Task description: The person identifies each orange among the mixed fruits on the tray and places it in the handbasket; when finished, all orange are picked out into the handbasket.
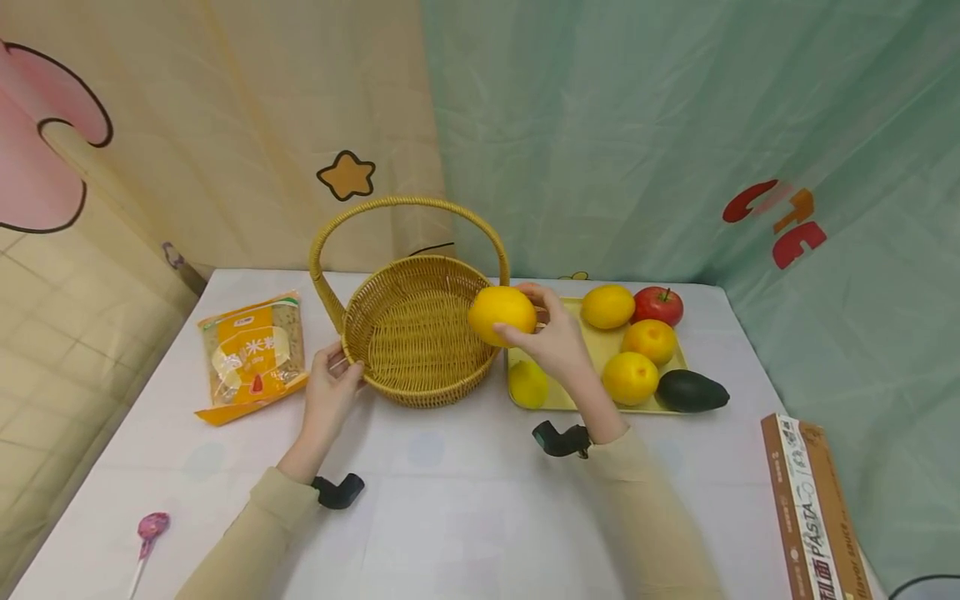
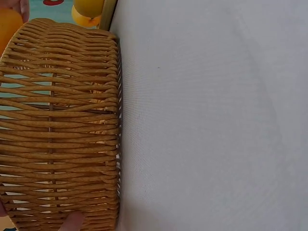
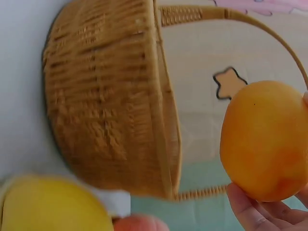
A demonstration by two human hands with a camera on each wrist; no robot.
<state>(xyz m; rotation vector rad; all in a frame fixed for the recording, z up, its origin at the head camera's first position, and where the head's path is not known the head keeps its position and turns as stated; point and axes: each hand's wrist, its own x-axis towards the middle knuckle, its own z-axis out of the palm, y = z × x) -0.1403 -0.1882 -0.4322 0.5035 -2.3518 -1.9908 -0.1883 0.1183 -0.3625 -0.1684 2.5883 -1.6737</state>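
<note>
My right hand (image 1: 553, 337) holds a plump yellow-orange fruit (image 1: 502, 316) between thumb and fingers, over the right rim of a woven basket (image 1: 420, 398). In the right wrist view the fruit (image 3: 264, 139) looks smooth, with a faint reddish blush. The basket has a tall arched handle (image 1: 408, 201), and its woven floor is bare. At its left front, my left hand (image 1: 332, 392) grips the rim with the thumb on top. Up close, the left wrist view shows the basket's woven side (image 2: 62, 125) and a fingertip (image 2: 72, 222) against it.
Right of the basket, a yellow tray (image 1: 592, 346) carries several yellow fruits (image 1: 630, 378), a red apple (image 1: 658, 307) and a dark green avocado (image 1: 692, 392). A food packet (image 1: 253, 354) lies left, a lollipop (image 1: 152, 527) front left, a pasta box (image 1: 813, 508) right.
</note>
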